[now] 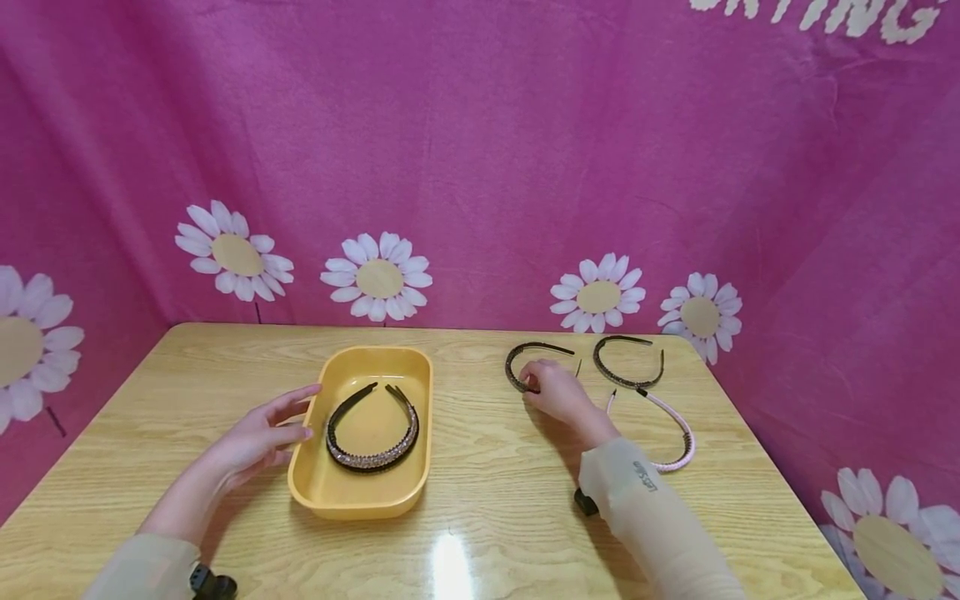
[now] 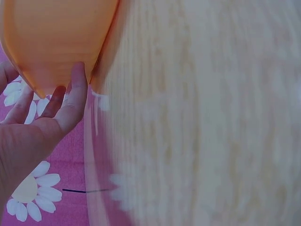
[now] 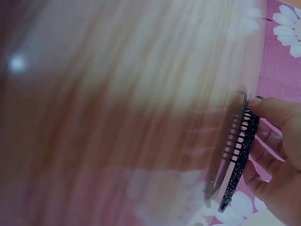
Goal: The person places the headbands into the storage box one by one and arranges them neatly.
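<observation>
Pinches a dark studded headband (image 3: 242, 153) between the thumb and fingers of the right hand (image 1: 555, 392), low over the wooden table (image 1: 480, 467), with comb teeth on the inner side of the band. Cannot tell whether it touches the wood. Reaches with the left hand (image 1: 251, 442) to a yellow tray (image 1: 360, 490), fingers extended and loose, tips against the outside of its wall. Has a sparkly headband (image 1: 360, 459) inside that tray, right of the left fingertips and well apart from the right ones. Shows a second dark headband (image 1: 624, 383) to the right of the right fingers, and a pink headband (image 1: 692, 443) nearer than that one, also right of those fingers, partly hidden by the forearm. Wears pale sleeves (image 1: 645, 508) behind both sets of fingers. Faces a magenta cloth (image 1: 487, 167) beyond the fingertips, printed with white daisies.
</observation>
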Action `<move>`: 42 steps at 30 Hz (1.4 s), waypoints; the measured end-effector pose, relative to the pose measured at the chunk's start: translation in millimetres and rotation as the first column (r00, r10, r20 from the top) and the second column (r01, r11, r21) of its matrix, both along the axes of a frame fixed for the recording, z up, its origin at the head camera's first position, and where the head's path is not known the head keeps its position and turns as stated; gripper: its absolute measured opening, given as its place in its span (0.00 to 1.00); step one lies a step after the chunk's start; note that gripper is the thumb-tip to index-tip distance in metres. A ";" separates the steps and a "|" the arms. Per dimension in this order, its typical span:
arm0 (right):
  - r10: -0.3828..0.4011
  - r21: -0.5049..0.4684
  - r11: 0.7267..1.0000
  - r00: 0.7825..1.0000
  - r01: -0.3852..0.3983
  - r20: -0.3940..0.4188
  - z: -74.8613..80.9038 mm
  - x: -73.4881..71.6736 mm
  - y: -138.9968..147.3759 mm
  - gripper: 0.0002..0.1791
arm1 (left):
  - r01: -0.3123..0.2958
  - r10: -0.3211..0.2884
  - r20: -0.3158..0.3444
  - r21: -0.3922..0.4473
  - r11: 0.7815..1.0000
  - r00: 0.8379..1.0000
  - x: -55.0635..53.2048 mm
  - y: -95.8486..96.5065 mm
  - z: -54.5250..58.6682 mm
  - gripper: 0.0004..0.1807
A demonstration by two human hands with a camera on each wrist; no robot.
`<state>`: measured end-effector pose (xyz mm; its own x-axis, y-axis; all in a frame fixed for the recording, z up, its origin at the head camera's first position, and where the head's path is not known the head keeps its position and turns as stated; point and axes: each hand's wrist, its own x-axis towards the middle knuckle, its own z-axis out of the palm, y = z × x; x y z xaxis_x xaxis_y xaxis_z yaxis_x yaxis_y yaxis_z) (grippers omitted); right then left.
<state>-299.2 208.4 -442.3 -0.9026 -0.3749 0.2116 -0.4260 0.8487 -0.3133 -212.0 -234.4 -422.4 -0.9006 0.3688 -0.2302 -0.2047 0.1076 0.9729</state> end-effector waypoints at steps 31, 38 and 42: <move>0.046 0.013 0.999 0.999 -0.046 -0.026 5.9 2.6 0.8 0.08 | 0.012 -0.012 -0.010 0.015 1.000 1.000 -0.6 -0.4 -1.8 0.40; 0.049 -0.023 0.999 0.999 -0.049 -0.012 17.2 8.2 3.3 0.07 | 0.003 -0.003 -0.003 0.010 1.000 1.000 -1.6 -0.6 -2.9 0.41; 0.030 -0.006 1.000 1.000 -0.030 -0.001 21.6 8.1 7.0 0.08 | -0.005 0.005 0.002 0.004 1.000 1.000 -1.8 -0.3 -2.8 0.41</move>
<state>-291.2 215.4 -420.6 -0.8909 -0.4003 0.2145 -0.4512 0.8337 -0.3183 -213.8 -234.7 -425.1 -0.9017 0.3656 -0.2308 -0.2075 0.1025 0.9729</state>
